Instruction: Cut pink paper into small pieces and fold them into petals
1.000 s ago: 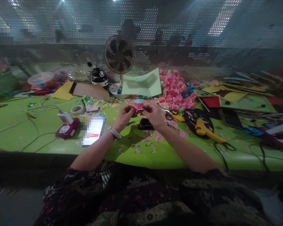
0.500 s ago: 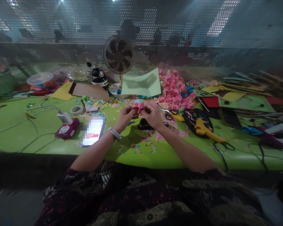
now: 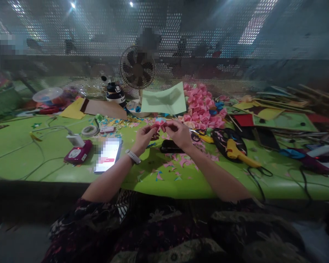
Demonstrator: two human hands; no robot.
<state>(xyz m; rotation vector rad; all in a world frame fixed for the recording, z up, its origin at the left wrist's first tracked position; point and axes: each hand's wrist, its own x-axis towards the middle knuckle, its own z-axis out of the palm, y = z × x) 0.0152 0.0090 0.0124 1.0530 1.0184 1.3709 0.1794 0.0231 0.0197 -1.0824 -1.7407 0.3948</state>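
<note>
Craft workshop, with glue gun [image 3: 233, 149], scissors [image 3: 206, 138], paper scraps [image 3: 178, 160], heaped pink paper pieces [image 3: 200, 102].

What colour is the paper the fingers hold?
The folded paper is pink, seen best in the head view.

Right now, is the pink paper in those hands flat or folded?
Folded: the pink paper stands in petal-like points between the left hand and right hand.

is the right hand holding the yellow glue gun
No, the right hand pinches a small pink paper piece, and the yellow glue gun lies farther right.
</note>
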